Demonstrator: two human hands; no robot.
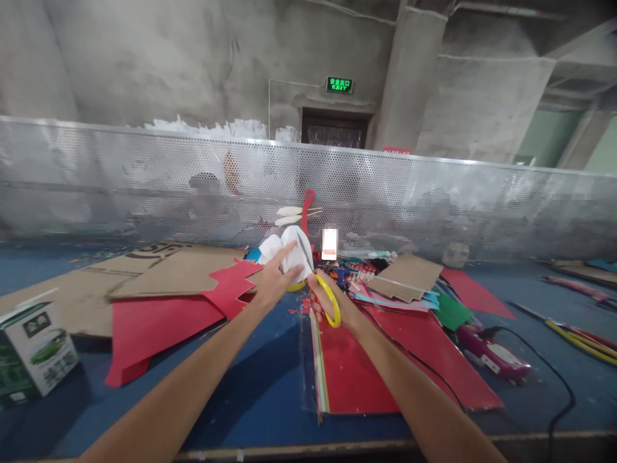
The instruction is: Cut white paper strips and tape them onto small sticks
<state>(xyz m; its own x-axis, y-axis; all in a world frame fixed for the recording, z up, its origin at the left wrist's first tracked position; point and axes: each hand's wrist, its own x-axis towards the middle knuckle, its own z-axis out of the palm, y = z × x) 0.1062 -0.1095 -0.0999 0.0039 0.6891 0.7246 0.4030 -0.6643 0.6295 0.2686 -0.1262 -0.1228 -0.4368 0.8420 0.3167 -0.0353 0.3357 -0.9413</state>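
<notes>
My left hand point(278, 275) is closed on a piece of white paper point(292, 247), its fingers lying across the sheet. In my right hand point(332, 299) is a pair of scissors with yellow handles point(333, 307), my fingers wrapped round the loops. The dark blades run up against the right part of the paper; whether they are parted is hard to make out. Just behind the paper are two white leaf-shaped pieces on thin sticks point(289, 215) and a red looped strip point(307, 206). A lit phone screen point(330, 244) shows just beyond my right hand.
Flat cardboard point(166, 273) and cut red paper point(164, 328) lie at left, near a green-and-white carton point(38, 350). Right of centre are a stack of red sheets point(361, 373), a purple device with a cable point(496, 354) and yellow-handled pliers point(573, 337). A perforated metal screen point(376, 186) stands behind.
</notes>
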